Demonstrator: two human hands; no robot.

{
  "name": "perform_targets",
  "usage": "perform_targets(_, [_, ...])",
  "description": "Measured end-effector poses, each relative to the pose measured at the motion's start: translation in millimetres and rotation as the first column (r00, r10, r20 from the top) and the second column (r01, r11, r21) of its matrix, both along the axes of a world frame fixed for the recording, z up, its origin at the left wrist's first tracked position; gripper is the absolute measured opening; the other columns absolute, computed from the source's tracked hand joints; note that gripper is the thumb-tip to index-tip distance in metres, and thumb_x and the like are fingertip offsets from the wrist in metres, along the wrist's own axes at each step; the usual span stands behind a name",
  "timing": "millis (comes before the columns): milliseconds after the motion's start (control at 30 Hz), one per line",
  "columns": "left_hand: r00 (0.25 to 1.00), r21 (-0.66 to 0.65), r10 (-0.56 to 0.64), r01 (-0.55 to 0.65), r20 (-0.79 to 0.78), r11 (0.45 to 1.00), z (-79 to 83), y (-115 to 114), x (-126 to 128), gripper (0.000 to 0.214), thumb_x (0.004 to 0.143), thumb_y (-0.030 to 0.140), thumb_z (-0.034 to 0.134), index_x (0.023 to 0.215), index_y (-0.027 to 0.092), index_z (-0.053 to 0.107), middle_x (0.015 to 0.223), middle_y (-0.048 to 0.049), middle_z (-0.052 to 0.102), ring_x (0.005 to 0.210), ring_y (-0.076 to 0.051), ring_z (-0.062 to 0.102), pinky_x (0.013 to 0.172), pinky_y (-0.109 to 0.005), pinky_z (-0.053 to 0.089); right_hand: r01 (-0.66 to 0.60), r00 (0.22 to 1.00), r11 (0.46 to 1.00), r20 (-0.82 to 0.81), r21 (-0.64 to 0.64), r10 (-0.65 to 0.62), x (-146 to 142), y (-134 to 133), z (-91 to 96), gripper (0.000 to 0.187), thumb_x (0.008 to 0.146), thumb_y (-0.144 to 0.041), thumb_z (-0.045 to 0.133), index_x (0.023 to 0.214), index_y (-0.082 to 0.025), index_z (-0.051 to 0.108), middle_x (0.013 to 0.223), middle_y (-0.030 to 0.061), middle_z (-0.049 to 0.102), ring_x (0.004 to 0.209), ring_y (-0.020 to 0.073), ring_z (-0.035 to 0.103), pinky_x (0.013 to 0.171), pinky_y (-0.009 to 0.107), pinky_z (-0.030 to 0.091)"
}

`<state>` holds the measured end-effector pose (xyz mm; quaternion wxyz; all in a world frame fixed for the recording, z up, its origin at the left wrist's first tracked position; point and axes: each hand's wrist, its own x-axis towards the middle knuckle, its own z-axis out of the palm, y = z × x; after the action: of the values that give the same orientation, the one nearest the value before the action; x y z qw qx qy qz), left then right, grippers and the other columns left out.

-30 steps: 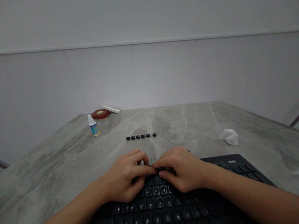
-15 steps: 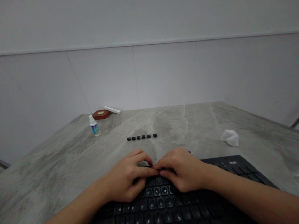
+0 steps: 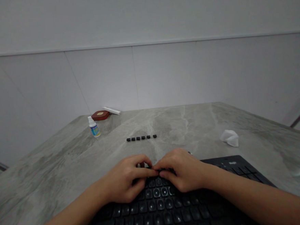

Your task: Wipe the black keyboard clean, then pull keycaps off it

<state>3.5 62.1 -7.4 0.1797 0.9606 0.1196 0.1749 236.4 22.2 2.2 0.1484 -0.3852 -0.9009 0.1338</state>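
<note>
A black keyboard (image 3: 160, 204) with shiny, worn keys lies in front of me. My left hand (image 3: 130, 178) rests over its upper left part, the fingers bent and the index fingertip pressed at the top row of keys. From the other side my right hand (image 3: 181, 170) meets it, thumb and index finger pinched close together at the same spot. The fingertips of both hands nearly touch, and whatever is between them is hidden. Beyond the hands, several small black keycaps (image 3: 143, 138) lie in a line on the table, the rightmost a little apart.
The grey marbled table (image 3: 186, 123) runs back to a pale wall. A white spray bottle (image 3: 94, 128) with a blue label stands at the left, near a reddish-brown case (image 3: 100, 115) and a white narrow box (image 3: 112, 110). A crumpled white tissue (image 3: 230, 138) lies at the right.
My left hand's upper fingers have sunk and curled slightly. Both hands stay at the same place on the keyboard. The whole view has shifted slightly.
</note>
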Motion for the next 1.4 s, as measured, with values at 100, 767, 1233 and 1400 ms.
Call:
perform_targets(100, [1.000,0.017,0.007,-0.007,0.019,1.000,-1.4,0.9,-0.6,0.051,0.080,0.001,0.047,0.122,0.023,0.065,0.115,-0.0075,0.062,0.097,-0.021,0.062,0.084,-0.033,0.052,0.006,1.000,1.000,-0.009,-0.023,-0.006,0.7,0.3,-0.2,0.029,0.082,-0.016,0.059,0.105,-0.024,0.074,0.087,0.0051,0.077,0.080,0.0213,0.071,0.069,0.029,0.046])
perform_targets(767, [0.999,0.059,0.021,-0.023,0.029,0.998,-6.2,2.1,-3.6,0.044,0.079,0.000,0.047,0.111,0.019,0.070,0.113,-0.0085,0.064,0.095,-0.021,0.064,0.082,-0.034,0.053,0.107,0.994,0.994,0.015,0.037,-0.108,-5.0,-4.1,-1.9,0.033,0.081,-0.022,0.060,0.110,-0.029,0.075,0.078,0.0048,0.077,0.069,0.0222,0.070,0.061,0.030,0.043])
perform_targets(1233, [1.000,0.061,0.016,-0.018,0.024,0.998,-3.1,0.8,-1.6,0.045,0.079,0.001,0.047,0.114,0.020,0.067,0.115,-0.0072,0.063,0.097,-0.021,0.063,0.084,-0.032,0.052,0.069,0.997,0.996,0.013,0.059,-0.070,-5.9,-5.9,0.9,0.028,0.081,-0.019,0.058,0.102,-0.024,0.076,0.073,0.0052,0.075,0.066,0.0197,0.068,0.059,0.027,0.041])
perform_targets(1400, [1.000,0.052,0.004,-0.005,0.016,0.999,-0.5,-0.4,-0.8,0.052,0.078,0.000,0.046,0.122,0.020,0.063,0.118,-0.0077,0.062,0.101,-0.021,0.062,0.087,-0.034,0.052,0.098,0.995,0.993,0.028,0.071,-0.100,-7.6,-6.0,1.8,0.020,0.080,-0.020,0.058,0.090,-0.023,0.076,0.068,0.0049,0.074,0.060,0.0183,0.066,0.054,0.026,0.036])
